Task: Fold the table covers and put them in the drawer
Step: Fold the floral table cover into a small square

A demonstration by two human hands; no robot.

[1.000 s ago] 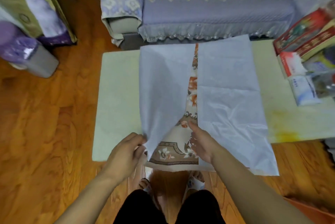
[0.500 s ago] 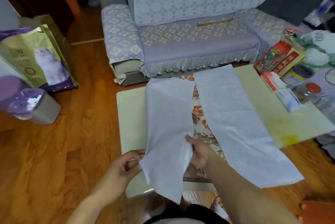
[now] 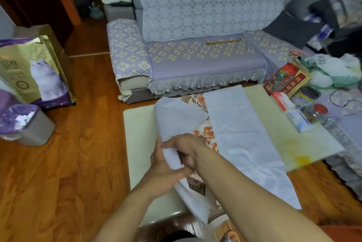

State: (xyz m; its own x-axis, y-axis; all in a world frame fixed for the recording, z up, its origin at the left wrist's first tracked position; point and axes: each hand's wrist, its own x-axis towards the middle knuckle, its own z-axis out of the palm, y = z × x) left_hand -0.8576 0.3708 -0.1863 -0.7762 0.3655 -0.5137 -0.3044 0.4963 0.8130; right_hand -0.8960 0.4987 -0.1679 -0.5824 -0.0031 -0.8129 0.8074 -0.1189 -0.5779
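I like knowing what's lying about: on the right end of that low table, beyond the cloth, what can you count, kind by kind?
Red printed boxes: 2
White cartons with red or blue print: 2
Round tin: 1
Red-lidded jar: 1
Total: 6, not counting the blurred bags behind.

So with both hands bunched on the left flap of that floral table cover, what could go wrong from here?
1. The floral table cover with pale backing hangs over the near edge of the cream low table; pulling may drag it off.
2. Left hand and right hand grip one bunched flap, so the fold may come out skewed.
3. A sweeping flap could hit the red-lidded glass jar.
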